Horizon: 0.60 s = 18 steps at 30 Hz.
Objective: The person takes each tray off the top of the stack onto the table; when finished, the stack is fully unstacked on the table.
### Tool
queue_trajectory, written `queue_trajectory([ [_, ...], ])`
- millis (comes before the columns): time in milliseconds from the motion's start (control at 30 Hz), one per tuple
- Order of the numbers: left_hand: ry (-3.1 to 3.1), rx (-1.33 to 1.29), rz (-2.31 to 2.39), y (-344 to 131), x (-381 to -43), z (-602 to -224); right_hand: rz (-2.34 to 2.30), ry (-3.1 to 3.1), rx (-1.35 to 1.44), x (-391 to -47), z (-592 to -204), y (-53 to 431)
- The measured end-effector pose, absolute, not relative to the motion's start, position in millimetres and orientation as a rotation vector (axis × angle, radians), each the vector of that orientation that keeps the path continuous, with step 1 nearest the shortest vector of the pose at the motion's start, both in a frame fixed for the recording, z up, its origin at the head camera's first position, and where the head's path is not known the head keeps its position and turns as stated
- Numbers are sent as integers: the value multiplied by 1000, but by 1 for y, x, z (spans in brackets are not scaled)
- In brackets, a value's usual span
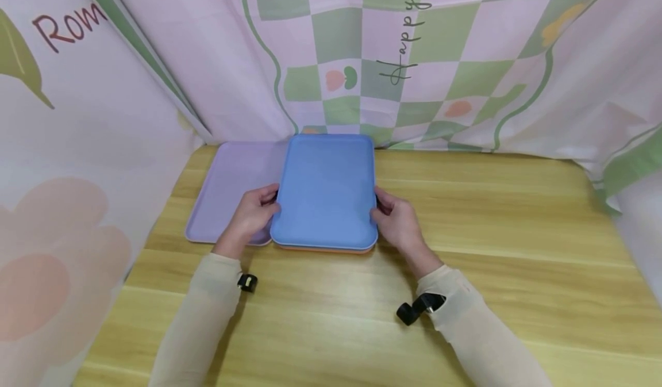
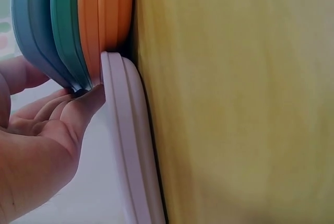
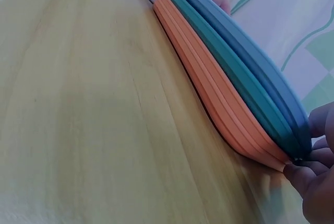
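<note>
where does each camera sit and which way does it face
Head: on the head, facing forward and down at the blue tray; left hand, right hand and sleeves show.
Left wrist: on that wrist, facing the stack edge-on; left hand shows.
Right wrist: on that wrist, facing along the stack; both hands partly show.
Wrist views share the green tray.
</note>
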<state>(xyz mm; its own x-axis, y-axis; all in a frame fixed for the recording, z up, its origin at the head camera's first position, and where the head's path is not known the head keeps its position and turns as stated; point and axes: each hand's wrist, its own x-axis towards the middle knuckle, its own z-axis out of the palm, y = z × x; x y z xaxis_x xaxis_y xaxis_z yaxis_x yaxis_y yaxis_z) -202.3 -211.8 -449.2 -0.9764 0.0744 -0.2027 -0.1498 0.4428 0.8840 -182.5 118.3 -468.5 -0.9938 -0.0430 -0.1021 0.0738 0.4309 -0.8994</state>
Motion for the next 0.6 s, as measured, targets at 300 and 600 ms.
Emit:
queue_trajectory([
  [300,2457,-59,1500,-211,-202,-449,-1785,2551,70,-179,-464,115],
  [600,2471,-18,1442,-212,-202,-448,-2001,2354,344,-174,-459,114],
])
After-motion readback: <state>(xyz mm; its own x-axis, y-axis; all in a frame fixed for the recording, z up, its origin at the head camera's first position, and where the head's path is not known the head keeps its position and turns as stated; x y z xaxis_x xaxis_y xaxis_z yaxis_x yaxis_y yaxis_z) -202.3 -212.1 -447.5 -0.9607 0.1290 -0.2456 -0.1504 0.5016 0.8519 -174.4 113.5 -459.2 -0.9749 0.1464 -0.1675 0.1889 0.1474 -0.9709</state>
